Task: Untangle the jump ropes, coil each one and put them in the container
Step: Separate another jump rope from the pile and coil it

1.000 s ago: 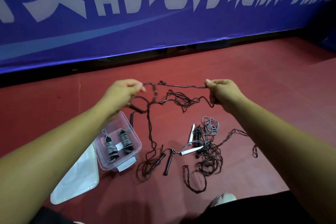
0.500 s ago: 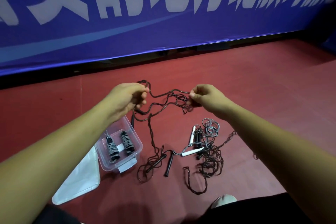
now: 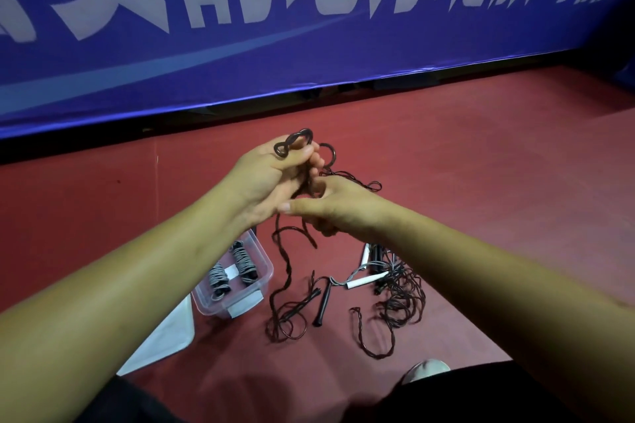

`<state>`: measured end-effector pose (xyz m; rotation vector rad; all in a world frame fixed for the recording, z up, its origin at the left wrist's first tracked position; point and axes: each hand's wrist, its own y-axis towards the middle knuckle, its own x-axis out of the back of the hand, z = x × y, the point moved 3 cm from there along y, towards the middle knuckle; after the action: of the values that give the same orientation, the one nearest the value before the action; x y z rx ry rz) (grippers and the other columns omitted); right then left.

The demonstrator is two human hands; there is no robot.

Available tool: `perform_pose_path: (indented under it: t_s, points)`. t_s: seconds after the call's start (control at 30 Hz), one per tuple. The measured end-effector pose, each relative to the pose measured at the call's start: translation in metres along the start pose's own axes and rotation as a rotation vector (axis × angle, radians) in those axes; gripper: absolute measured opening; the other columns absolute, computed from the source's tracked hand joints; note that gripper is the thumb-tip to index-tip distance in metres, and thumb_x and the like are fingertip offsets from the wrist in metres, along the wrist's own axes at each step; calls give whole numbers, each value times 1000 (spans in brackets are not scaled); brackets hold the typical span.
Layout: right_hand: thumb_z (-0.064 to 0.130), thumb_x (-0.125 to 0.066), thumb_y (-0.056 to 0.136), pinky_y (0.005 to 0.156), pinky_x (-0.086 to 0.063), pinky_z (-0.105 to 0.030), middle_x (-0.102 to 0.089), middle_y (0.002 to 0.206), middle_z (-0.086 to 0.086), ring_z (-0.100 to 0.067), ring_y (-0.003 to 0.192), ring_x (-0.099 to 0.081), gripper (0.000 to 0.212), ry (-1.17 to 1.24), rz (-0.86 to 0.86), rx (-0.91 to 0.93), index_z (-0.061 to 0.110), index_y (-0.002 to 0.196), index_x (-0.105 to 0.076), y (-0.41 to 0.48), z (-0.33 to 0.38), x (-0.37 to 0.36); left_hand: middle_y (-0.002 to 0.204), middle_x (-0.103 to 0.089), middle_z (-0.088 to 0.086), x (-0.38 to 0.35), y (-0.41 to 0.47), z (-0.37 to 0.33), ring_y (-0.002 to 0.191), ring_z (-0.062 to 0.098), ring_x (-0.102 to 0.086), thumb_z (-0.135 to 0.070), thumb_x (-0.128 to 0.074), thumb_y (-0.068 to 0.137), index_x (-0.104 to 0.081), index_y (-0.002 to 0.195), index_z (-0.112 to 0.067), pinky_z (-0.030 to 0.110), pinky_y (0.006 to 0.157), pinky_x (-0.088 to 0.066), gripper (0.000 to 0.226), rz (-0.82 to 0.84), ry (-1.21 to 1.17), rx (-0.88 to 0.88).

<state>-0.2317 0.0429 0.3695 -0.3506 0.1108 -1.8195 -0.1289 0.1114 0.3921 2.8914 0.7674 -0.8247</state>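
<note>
Currently the thin, dark, twisted jump rope (image 3: 289, 264) is pinched by the left hand (image 3: 271, 178) and gripped by curled fingers of the right hand (image 3: 343, 213) at 12 o'clock; slack is piled at 6 o'clock.

Dark twisted rope (image 3: 288, 268) lifted, looped at top, trailing onto floor (image 3: 481, 182). Tangled ropes (image 3: 402, 299) right. Clear container (image 3: 256, 288) left, two coiled grey ropes (image 3: 242, 259) inside.

Container (image 3: 264, 263) left of rope tangle (image 3: 398, 299)
</note>
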Motion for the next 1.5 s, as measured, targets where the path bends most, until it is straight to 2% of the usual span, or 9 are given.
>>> perform_pose_path:
  t_s: [0.37, 0.5, 0.6, 0.77, 0.93, 1.13, 1.23, 1.37, 1.5]
  points:
    - [22, -48, 103, 49, -23, -25, -39, 51, -1, -13, 41, -30, 30, 555, -119, -125, 11, 76, -54, 5, -1, 1, 87, -67, 9, 27, 5, -6, 74, 14, -59, -31, -65, 83, -60, 89, -11, 25, 70, -42, 22, -115, 155, -60]
    - [25, -40, 104, 44, -24, -20, -37, 49, 2, -9, 38, -31, 33, 944, -128, -59, 12, 74, -49, 6, 23, 34, 113, -62, 16, 26, -9, 37, 110, 28, -58, -41, -62, 86, -50, 109, -11, 43, 107, -41, 39, 343, 386, 210]
    - [24, -40, 104, 45, -23, -19, -36, 49, 3, -8, 38, -31, 34, 919, -240, -43, 12, 73, -49, 2, 27, 64, 87, -67, 12, 30, -22, 59, 88, 28, -68, -17, -66, 94, -47, 119, -9, 28, 81, -54, 32, 578, 645, 369]
    - [16, -42, 103, 50, -34, -25, -43, 54, -2, -15, 50, -38, 28, 840, -586, -160, 7, 80, -55, -4, -20, 108, 76, -64, 16, 71, -1, 48, 72, 26, -63, -27, -62, 97, -55, 111, -4, 39, 74, -46, 28, 351, 978, 316]
    - [38, -75, 85, 78, -62, -37, -59, 83, -17, -21, 72, -60, 43, 280, -503, -418, 0, 96, -57, -13, -44, 106, 47, -47, -6, 60, 6, 27, 48, 15, -38, -28, -52, 102, -61, 87, -10, 30, 57, -28, 25, 128, 1024, 80]
    - [73, -64, 76, 81, -49, -36, -63, 98, -18, -32, 88, -59, 66, -1170, -434, -451, 7, 77, -56, -29, 27, 105, 53, -48, -6, 34, 10, 12, 48, 11, -41, -32, -51, 102, -63, 82, -22, 27, 58, -34, 25, 189, 1280, -52]
    - [55, -69, 86, 113, -38, -35, -51, 148, -8, -21, 132, -51, 69, -729, -226, -47, 13, 138, -53, -22, 31, 71, 53, -50, -8, 20, 8, 14, 52, 14, -44, -38, -49, 100, -63, 81, -25, 31, 61, -38, 27, 273, 1248, -112]
    - [17, -66, 96, 78, -59, -33, -73, 84, -7, -24, 81, -73, 27, -374, 15, 45, -2, 113, -60, -8, 7, 35, 54, -50, 4, 15, 7, 10, 53, 16, -42, -44, -45, 98, -60, 81, -17, 34, 62, -34, 35, 293, 1056, -152]
    - [2, -58, 95, 42, -24, -20, -32, 52, -2, -12, 40, -29, 8, 11, -12, 23, -6, 95, -57, -12, 19, 47, 52, -44, -5, 16, 8, 4, 45, 13, -49, -29, -52, 102, -57, 85, -12, 28, 54, -36, 25, 246, 908, -129]
